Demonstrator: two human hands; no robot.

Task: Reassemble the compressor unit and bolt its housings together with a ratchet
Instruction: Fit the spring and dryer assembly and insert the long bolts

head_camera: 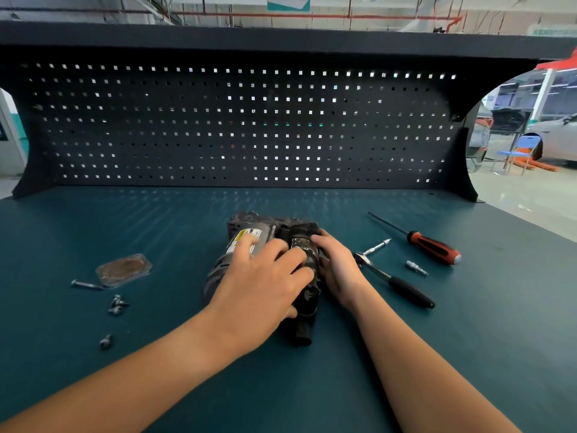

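- Head view, the only one here: the compressor unit [268,228] lies on its side about mid-desk. Its silver labelled barrel points toward the back-left and a dark stubby port points at the front edge.
- The left hand [265,276] is draped over the top of it. The index finger reaches onto the yellow-and-white label, the other fingers are bent over the black housing, and the thumb is tucked against the near side, so it's gripping the thing.
- The right hand [335,267] cups the right side of the same housing, with fingertips curled onto its top edge. Both hands are on the unit with the housing between them.
- The ratchet [396,282] lies on the desk [281,385] just right of the right wrist, untouched. Its head sits near the hand and its black grip angles toward the front-right.
- A short chrome extension [377,246] lies just behind the ratchet head, and a small chrome bit [416,267] sits a little further right.
- A screwdriver [434,246] with a red-and-black handle lies toward the right edge, its shaft pointing at the back.
- On the left side there's a flat cover plate [124,270] with a brownish oval middle, and a long bolt [86,285] lies just beside its near-left corner.
- Nearer the front edge is a little pile of short bolts [117,304], then a lone bolt [105,342] closer still.
- A dark pegboard [237,126] stands along the back edge with a shelf on top. Past the right end you can see a shop floor with a blue chair [527,145] and part of a car.
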